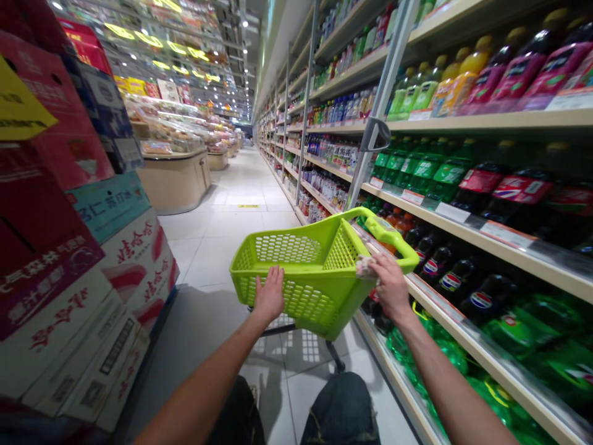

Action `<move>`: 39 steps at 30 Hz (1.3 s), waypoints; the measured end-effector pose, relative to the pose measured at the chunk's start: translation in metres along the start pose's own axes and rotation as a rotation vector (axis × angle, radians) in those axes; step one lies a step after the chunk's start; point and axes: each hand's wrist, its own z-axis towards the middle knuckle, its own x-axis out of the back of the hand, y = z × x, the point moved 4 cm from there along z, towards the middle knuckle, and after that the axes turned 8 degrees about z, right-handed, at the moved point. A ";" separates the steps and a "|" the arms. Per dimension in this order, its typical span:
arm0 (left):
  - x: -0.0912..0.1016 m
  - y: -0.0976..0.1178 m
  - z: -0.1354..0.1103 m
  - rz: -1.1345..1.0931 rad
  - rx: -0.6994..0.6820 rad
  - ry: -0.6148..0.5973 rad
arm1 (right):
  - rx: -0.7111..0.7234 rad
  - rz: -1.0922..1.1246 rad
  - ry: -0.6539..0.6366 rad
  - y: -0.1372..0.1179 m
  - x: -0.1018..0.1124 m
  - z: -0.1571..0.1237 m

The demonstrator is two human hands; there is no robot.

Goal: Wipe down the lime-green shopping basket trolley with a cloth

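A lime-green shopping cart (pixel 319 303) stands sideways before me, its basket wall pierced with many holes and its handle (pixel 393 238) on the right. My left hand (pixel 270 293) lies against the near side of the basket, fingers stretched out and holding nothing. In my right hand (pixel 390 284) is a crumpled pale cloth (pixel 365 266), pinched and pressed to the basket's rear corner below the handle. Part of the cloth is hidden by my fingers. The inside of the basket shows only in part.
Shelves of drink bottles (pixel 519 185) run close along the right, with a shelf edge (pixel 491 238) just beside the handle. Stacked drink cartons (pixel 125 272) rise on the left. A tiled aisle (pixel 236 185) stretches ahead past a rounded display counter (pixel 178 179). My knees (pixel 340 408) are below the cart.
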 end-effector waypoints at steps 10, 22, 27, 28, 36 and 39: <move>0.004 0.008 -0.005 -0.005 -0.070 -0.019 | -0.030 -0.011 -0.276 -0.057 -0.075 0.016; 0.003 -0.007 -0.006 -0.024 0.033 -0.007 | -0.070 -0.163 -0.024 0.011 -0.006 0.003; 0.003 -0.002 -0.006 -0.036 -0.016 -0.025 | 0.009 -0.050 -0.283 -0.046 -0.075 0.002; 0.002 -0.004 -0.007 -0.029 -0.027 -0.020 | 0.002 -0.058 -0.306 -0.052 -0.082 0.001; 0.003 -0.005 -0.007 -0.036 -0.032 -0.004 | -0.074 -0.157 -0.099 0.027 -0.022 0.007; 0.006 -0.001 -0.007 -0.143 -0.038 -0.006 | -0.102 -0.177 -0.077 0.034 -0.018 0.019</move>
